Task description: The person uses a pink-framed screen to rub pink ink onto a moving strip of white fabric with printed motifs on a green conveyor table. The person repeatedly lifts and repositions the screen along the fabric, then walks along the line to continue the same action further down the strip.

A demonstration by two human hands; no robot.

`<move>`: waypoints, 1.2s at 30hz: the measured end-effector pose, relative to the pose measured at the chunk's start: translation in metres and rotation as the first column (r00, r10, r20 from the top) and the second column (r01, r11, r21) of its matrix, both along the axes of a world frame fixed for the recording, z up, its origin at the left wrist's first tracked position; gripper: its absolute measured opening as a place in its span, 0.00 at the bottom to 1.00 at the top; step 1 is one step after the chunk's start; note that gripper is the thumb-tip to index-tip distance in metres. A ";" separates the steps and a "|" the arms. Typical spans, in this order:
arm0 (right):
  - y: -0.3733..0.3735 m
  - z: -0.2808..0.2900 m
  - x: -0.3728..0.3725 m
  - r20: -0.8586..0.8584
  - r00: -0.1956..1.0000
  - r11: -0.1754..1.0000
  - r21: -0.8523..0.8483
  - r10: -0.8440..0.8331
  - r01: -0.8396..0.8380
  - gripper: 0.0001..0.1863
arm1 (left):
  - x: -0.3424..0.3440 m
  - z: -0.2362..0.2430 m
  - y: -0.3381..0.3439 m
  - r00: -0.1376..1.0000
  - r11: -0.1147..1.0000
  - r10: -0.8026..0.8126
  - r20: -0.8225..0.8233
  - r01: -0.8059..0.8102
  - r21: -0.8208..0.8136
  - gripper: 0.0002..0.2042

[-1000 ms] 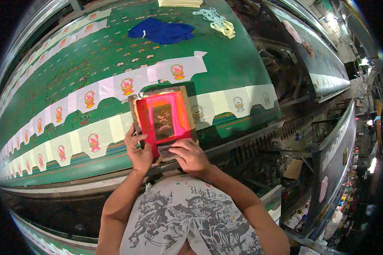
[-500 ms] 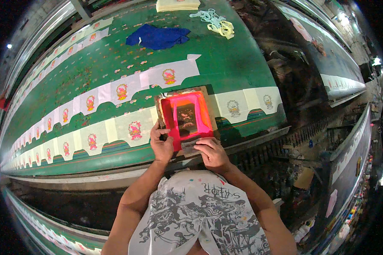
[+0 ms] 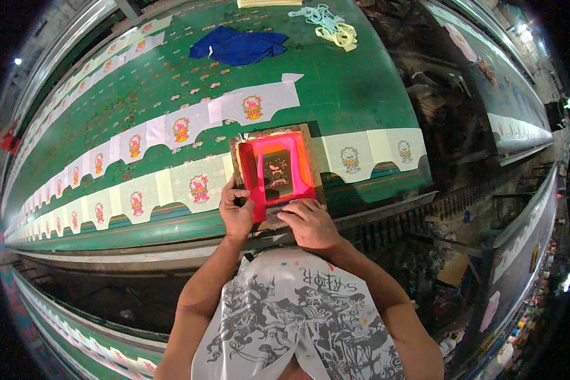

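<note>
A screen-printing frame [image 3: 273,132] lies flat over the front row of cream fabric pieces, bright pink and orange ink [image 3: 303,183] spread around the dark window in its mesh. My left hand [image 3: 237,214] is closed on the frame's near left edge. At the near end of the frame, my right hand [image 3: 310,223] has its fingers wrapped over a dark squeegee [image 3: 275,214], which lies across the pink ink. Just left of the frame sits a cream piece [image 3: 199,183] with a pink and yellow print. To the right, another piece [image 3: 350,157] carries only a grey outline.
A long green printing table [image 3: 335,82] holds rows of fabric pieces running left. Farther back lie a blue cloth [image 3: 237,47], pale green and yellow strips [image 3: 337,33] and a cream stack [image 3: 269,3]. A dark aisle and another table [image 3: 519,95] are at right.
My right hand has shifted slightly left along the near end of the frame. My left hand keeps its hold on the edge. The whole view has tilted a little.
</note>
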State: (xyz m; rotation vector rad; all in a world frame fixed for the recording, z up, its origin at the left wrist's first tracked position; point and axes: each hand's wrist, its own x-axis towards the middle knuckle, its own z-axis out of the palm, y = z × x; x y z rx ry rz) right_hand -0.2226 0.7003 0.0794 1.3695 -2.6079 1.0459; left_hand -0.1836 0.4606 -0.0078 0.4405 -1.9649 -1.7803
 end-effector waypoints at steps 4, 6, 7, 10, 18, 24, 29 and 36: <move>-0.013 0.019 -0.012 -0.016 0.994 0.963 0.249 0.111 -0.104 0.17 | 0.000 -0.002 -0.001 1.000 1.000 -0.015 -0.014 0.015 -0.010 0.16; -0.016 0.030 -0.025 0.050 0.988 0.929 0.338 0.143 -0.151 0.17 | 0.001 -0.002 -0.001 1.000 1.000 -0.015 0.004 0.015 -0.020 0.16; -0.017 0.035 -0.035 0.091 0.985 0.917 0.363 0.145 -0.168 0.17 | 0.001 -0.002 -0.002 1.000 0.999 -0.016 0.014 0.017 -0.035 0.17; -0.024 0.043 -0.071 0.210 0.967 0.877 0.427 0.142 -0.221 0.18 | 0.002 -0.002 -0.003 0.999 0.999 -0.015 0.049 0.016 -0.039 0.16; -0.068 0.031 -0.147 0.045 0.998 0.928 0.372 -0.041 0.021 0.20 | 0.007 0.006 -0.012 0.994 0.989 -0.074 0.078 0.083 -0.119 0.14; -0.072 0.012 -0.130 -0.040 0.996 0.917 0.388 -0.083 0.092 0.23 | 0.005 0.007 -0.015 0.997 0.995 -0.075 0.037 0.072 0.073 0.16; -0.059 0.003 -0.060 -0.170 0.984 0.913 0.390 -0.055 0.118 0.23 | 0.003 0.008 -0.023 0.994 0.993 -0.105 0.039 0.107 -0.047 0.18; -0.040 0.014 -0.011 -0.065 0.997 0.937 0.343 -0.043 0.063 0.22 | 0.002 0.005 -0.023 0.995 0.990 -0.091 0.040 0.095 -0.100 0.18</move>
